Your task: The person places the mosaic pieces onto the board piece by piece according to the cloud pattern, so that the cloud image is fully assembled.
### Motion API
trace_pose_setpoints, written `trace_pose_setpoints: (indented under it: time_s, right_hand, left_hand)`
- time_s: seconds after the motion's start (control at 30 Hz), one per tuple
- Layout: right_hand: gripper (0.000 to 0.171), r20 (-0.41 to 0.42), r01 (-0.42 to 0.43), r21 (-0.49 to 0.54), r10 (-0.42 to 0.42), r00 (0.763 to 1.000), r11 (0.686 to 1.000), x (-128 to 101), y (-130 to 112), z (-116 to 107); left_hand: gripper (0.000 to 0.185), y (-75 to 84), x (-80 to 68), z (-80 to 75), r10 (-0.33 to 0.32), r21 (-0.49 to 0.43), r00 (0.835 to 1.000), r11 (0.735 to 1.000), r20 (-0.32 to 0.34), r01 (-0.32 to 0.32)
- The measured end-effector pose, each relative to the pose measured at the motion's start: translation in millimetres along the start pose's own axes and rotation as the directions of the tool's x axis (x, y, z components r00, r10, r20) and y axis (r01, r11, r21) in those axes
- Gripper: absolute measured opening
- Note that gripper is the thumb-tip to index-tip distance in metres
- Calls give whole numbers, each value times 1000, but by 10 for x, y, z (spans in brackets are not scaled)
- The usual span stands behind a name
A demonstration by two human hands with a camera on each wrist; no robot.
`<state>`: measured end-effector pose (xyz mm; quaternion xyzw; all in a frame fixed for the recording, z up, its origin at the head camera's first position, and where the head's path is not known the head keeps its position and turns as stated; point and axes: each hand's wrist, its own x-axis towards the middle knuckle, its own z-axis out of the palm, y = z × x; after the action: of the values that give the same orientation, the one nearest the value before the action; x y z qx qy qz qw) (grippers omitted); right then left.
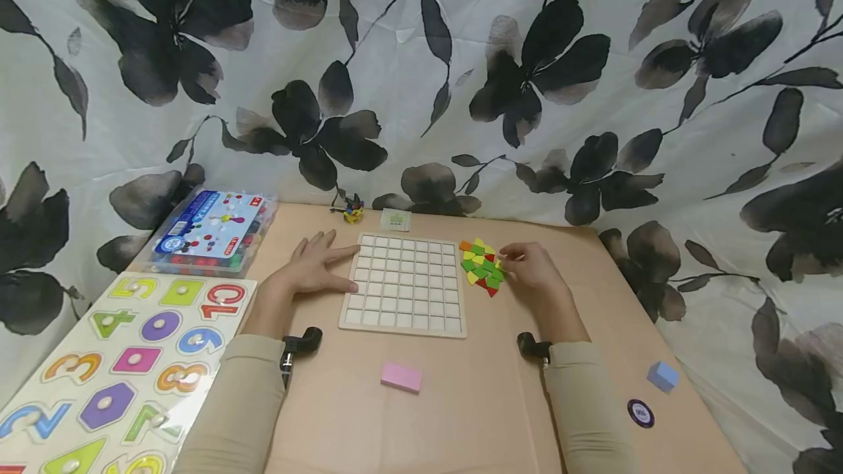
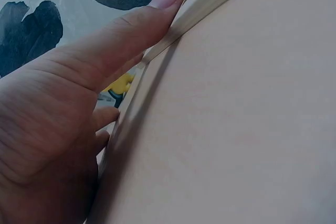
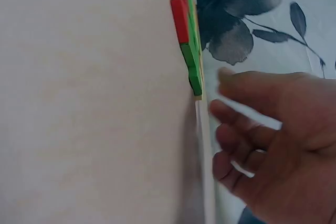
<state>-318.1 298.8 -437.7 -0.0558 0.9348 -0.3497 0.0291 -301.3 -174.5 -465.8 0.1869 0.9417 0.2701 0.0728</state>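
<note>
Hands, two: one left hand (image 1: 316, 267), one right hand (image 1: 532, 266). Sleeves (image 1: 233, 401), two; black wrist mounts (image 1: 301, 343), two. Gridded board (image 1: 404, 286), one. Coloured tiles (image 1: 481, 265), several, in four colours, too crowded to count. Blocks, two: one pink block (image 1: 401, 377), one blue block (image 1: 662, 376). One each: number puzzle board (image 1: 146, 380), plastic box (image 1: 211, 232), small card (image 1: 396, 219), small toy (image 1: 353, 211), round disc (image 1: 641, 413), counter (image 1: 474, 393).

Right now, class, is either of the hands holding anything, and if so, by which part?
Nothing appears held: the left hand only touches the gridded board at its left edge; the right hand, beside the coloured tiles, looks empty.
</note>
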Motion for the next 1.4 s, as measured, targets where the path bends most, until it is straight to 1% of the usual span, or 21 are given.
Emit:
trace_pose_setpoints:
  time_s: [0.13, 0.23, 0.37, 0.43, 0.5, 0.53, 0.63, 0.7, 0.73, 0.8, 0.87, 0.9, 0.97, 1.03, 1.13, 1.2, 1.27, 1.4]
  right_hand:
    - [26, 30, 31, -17, -30, 999, 999, 37, 131, 57]
    - [22, 24, 55, -12, -55, 998, 998, 67, 177, 90]
    - [18, 7, 63, 28, -64, 998, 998, 83, 177, 94]
    - [16, -7, 56, 67, -56, 998, 996, 75, 156, 83]
    - [15, -26, 47, 134, -44, 999, 990, 39, 83, 73]
    - [15, -42, 63, 155, -57, 997, 986, 25, 26, 63]
    - [17, -76, 143, 221, -129, 989, 965, 8, -235, 49]
    - [19, -77, 225, 236, -213, 974, 945, 47, -451, 75]
    - [20, -68, 272, 230, -264, 962, 934, 91, -554, 101]
    - [19, -34, 321, 256, -324, 945, 912, 191, -772, 200]
    - [17, 9, 349, 275, -366, 931, 896, 322, -967, 339]
    - [16, 34, 355, 277, -378, 925, 893, 388, -1056, 421]
    - [14, 90, 346, 268, -380, 920, 899, 518, -1200, 596]
    - [13, 143, 351, 222, -386, 911, 910, 627, -1290, 759]
    - [11, 219, 345, 129, -366, 905, 930, 724, -1382, 942]
    - [10, 258, 343, 90, -355, 899, 935, 754, -1428, 1018]
    - [10, 292, 325, 79, -334, 896, 942, 763, -1467, 1070]
    - [10, 323, 336, 61, -337, 884, 940, 776, -1496, 1136]
  left_hand:
    - [95, 14, -12, 6, 3, 6, 1000, 1000, -2, -3]
    - [95, 11, -17, 16, 5, 9, 1000, 1000, -7, -5]
    - [94, 5, -8, 19, -2, 7, 1000, 1000, -8, 2]
    - [95, 9, -3, 14, -2, 7, 1000, 1000, -5, 2]
    - [95, 11, -1, 11, -5, 7, 1000, 1000, 3, 5]
    - [94, 8, -2, 8, -7, 7, 1000, 1000, 6, 7]
    - [94, -3, -14, -1, -14, 7, 1000, 1000, 11, 14]
    - [94, -5, -26, -8, -19, 3, 1000, 1000, 15, 19]
    - [94, -3, -31, -10, -21, 1, 1000, 1000, 15, 21]
    - [94, 8, -35, -17, -17, -2, 1000, 1000, 14, 17]
    - [94, 25, -36, -27, -14, -8, 1000, 1000, 12, 14]
    - [94, 29, -35, -32, -13, -5, 1000, 1000, 9, 13]
    - [94, 31, -26, -37, -10, 0, 1000, 1000, 5, 10]
    - [94, 31, -14, -34, -11, 11, 1000, 1000, 3, 11]
    - [94, 34, -1, -27, -12, 15, 1000, 1000, 7, 12]
    - [94, 43, 0, -25, -15, 7, 1000, 1000, 7, 15]
    - [94, 44, 0, -27, -18, -2, 1000, 1000, 9, 18]
    - [93, 33, 6, -19, -27, -3, 1000, 1000, 10, 27]
